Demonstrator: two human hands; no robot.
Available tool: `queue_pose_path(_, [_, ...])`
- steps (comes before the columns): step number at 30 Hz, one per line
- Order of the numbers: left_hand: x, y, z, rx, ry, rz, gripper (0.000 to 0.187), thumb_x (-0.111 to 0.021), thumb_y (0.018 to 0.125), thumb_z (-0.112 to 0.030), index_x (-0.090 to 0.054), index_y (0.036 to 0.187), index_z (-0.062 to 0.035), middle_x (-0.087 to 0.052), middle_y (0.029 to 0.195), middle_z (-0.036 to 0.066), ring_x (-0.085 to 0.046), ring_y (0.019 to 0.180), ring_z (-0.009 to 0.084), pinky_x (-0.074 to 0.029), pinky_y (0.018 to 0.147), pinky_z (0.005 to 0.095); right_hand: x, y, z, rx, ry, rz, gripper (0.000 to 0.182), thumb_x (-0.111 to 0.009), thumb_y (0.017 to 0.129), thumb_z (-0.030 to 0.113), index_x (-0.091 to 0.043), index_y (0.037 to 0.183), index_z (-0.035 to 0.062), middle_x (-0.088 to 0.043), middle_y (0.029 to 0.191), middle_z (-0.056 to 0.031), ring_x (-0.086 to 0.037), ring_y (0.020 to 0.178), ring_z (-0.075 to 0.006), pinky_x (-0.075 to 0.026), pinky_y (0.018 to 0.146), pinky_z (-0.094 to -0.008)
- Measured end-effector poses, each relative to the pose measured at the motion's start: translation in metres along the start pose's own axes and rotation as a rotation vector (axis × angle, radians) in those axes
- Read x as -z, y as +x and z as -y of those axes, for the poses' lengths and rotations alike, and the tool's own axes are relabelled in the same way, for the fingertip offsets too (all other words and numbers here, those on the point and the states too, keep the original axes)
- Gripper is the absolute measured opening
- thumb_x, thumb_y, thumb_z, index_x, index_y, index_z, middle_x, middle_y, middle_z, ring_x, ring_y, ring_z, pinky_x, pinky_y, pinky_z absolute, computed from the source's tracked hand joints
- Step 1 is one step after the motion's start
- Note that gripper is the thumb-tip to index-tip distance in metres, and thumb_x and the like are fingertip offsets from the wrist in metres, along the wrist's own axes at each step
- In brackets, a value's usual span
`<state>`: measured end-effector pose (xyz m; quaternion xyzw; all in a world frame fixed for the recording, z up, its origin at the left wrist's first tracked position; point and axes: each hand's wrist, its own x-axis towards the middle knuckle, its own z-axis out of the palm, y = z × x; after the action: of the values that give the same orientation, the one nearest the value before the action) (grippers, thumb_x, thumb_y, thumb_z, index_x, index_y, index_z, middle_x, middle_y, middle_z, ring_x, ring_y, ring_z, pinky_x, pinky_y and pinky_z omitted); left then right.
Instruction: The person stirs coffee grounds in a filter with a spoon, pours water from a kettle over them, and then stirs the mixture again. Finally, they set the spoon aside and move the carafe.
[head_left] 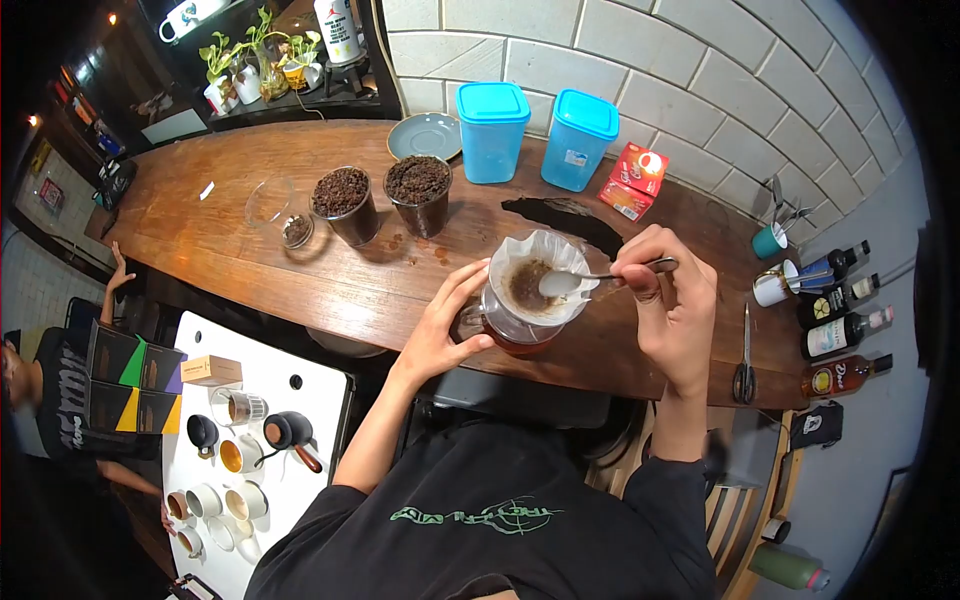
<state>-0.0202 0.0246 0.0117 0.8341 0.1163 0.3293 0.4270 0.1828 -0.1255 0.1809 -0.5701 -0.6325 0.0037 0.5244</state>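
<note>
My right hand (668, 300) pinches the handle of a metal spoon (600, 277), its bowl over a white paper filter (525, 255). Dark wet coffee grounds (528, 285) lie in the filter, which lines a clear dripper (535, 312). The dripper sits on a glass coffee server (520, 343) with reddish-brown liquid in it. At the server's left side, my left hand (440, 325) curls round the handle area, fingers and thumb on either side; the exact contact is partly hidden.
Two cups of dark crumbly material (345, 205) stand left on the wooden counter (300, 290). Behind are blue-lidded containers (493, 135), a grey saucer (425, 137) and a red box (635, 180). Scissors (744, 375) and bottles (845, 375) lie right. Another person (70, 390) stands left, by a white table (310, 390).
</note>
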Motion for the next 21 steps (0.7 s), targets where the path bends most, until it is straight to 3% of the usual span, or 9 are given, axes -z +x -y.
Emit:
queue_pose_path(5, [0.0, 0.0, 0.0, -0.003, 0.0, 0.001, 0.086, -0.076, 0.08, -0.045, -0.04, 0.149, -0.0092, -0.038, 0.154, 0.015, -0.039, 0.141, 0.0354, -0.035, 0.115, 0.0461, -0.004, 0.002, 0.0, -0.011, -0.08, 0.115, 0.009, -0.067, 0.089, 0.0, -0.059, 0.092, -0.003, -0.062, 0.081, -0.0103, -0.063, 0.068, -0.0203, -0.05, 0.061, -0.029])
queue_pose_path(12, [0.0, 0.0, -0.001, 0.004, -0.007, 0.0, 0.087, -0.076, 0.079, -0.047, -0.041, 0.149, -0.0087, -0.038, 0.153, 0.015, -0.04, 0.141, 0.0357, -0.036, 0.115, 0.0464, -0.004, 0.001, 0.0, -0.031, 0.037, 0.081, 0.011, -0.068, 0.09, 0.003, -0.058, 0.09, -0.0026, -0.063, 0.083, -0.0101, -0.063, 0.068, -0.0223, -0.049, 0.059, -0.0314])
queue_pose_path(14, [0.0, 0.0, 0.0, 0.002, -0.002, 0.0, 0.087, -0.076, 0.079, -0.048, -0.041, 0.149, -0.0086, -0.038, 0.153, 0.015, -0.04, 0.141, 0.0358, -0.036, 0.115, 0.0465, -0.009, 0.002, -0.001, 0.011, -0.097, 0.076, 0.012, -0.068, 0.09, 0.004, -0.058, 0.089, -0.0022, -0.063, 0.081, -0.0101, -0.062, 0.068, -0.0242, -0.048, 0.059, -0.0332])
queue_pose_path(21, [0.0, 0.0, 0.0, -0.004, 0.004, -0.002, 0.087, -0.076, 0.079, -0.048, -0.041, 0.149, -0.0084, -0.038, 0.153, 0.015, -0.04, 0.14, 0.036, -0.036, 0.114, 0.0467, -0.018, 0.001, -0.007, 0.028, -0.12, 0.041, 0.011, -0.068, 0.089, 0.004, -0.058, 0.088, -0.0013, -0.06, 0.08, -0.0115, -0.056, 0.071, -0.0292, -0.045, 0.063, -0.0379])
